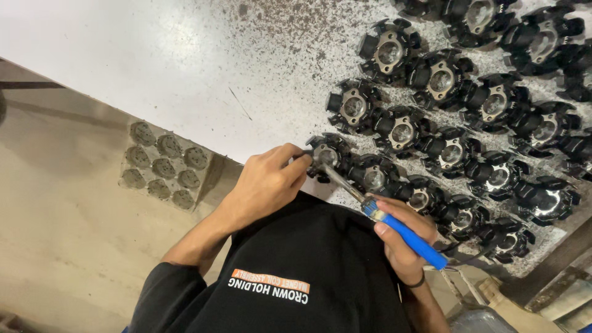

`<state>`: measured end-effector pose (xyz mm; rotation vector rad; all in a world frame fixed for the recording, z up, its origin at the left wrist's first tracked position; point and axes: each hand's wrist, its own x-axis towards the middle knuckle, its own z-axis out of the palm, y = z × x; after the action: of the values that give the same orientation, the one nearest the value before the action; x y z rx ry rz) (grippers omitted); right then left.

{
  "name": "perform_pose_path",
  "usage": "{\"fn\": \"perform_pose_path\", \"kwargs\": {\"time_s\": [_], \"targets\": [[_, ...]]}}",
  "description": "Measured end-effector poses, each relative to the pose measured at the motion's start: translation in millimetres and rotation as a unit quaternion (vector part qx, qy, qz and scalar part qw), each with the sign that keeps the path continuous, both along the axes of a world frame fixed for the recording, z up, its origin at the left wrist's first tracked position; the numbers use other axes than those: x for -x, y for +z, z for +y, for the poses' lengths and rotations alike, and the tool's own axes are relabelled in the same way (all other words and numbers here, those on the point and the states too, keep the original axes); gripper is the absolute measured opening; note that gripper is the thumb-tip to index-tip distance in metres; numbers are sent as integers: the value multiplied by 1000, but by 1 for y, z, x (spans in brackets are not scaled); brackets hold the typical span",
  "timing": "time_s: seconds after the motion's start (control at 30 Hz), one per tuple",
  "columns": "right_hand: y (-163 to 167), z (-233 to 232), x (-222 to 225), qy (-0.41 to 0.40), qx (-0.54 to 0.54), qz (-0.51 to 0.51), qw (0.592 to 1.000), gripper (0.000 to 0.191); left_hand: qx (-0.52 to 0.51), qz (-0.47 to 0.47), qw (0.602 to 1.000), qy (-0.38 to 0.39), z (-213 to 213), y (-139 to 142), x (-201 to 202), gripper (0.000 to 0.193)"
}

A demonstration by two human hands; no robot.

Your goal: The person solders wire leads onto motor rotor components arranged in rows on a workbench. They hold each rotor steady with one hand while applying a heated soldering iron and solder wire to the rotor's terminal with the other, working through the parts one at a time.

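My left hand [266, 183] grips a black star-shaped part with a metal centre [325, 155] at the near edge of the white worktable [154, 55]. In my right hand [404, 237] is a tool with a blue handle [410, 237]; its metal shaft [343, 185] reaches up to the centre of that part. Both hands work just above my dark shirt [296, 271].
Several rows of the same black parts with metal centres [441, 80] cover the right side of the speckled table. A grey moulded tray with round pockets [163, 166] lies on the floor at left. Metal pieces [487, 296] sit at the lower right.
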<state>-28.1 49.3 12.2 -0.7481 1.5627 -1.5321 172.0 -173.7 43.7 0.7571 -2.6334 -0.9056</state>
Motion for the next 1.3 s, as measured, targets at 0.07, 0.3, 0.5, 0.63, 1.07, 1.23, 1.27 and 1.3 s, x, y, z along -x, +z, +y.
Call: {"fn": "perform_pose_path", "kwargs": {"time_s": [0.07, 0.3, 0.5, 0.63, 1.07, 1.23, 1.27, 1.3], "targets": [[-4, -1, 0, -33, -18, -93, 995, 36, 16, -4, 1000, -16, 0, 6, 0, 32], [-3, 3, 3, 21, -41, 12, 999, 35, -36, 3, 999, 18, 2, 9, -2, 27], [-8, 0, 0, -36, 17, -61, 997, 37, -17, 11, 999, 25, 6, 4, 0, 24], [-8, 1, 0, -19, 14, -49, 998, 37, 8, 11, 1000, 25, 9, 3, -1, 25], [1, -7, 1, -21, 22, -65, 997, 36, 44, 17, 998, 37, 9, -1, -1, 20], [12, -13, 7, 49, 7, 30, 998, 35, 15, 14, 999, 39, 5, 0, 5, 21], [14, -13, 11, 68, -11, 53, 996, 35, 11, 12, 999, 35, 3, 4, 6, 21], [16, -11, 15, 88, -28, 76, 993, 35, 9, 12, 999, 31, 2, 10, 7, 20]]}}
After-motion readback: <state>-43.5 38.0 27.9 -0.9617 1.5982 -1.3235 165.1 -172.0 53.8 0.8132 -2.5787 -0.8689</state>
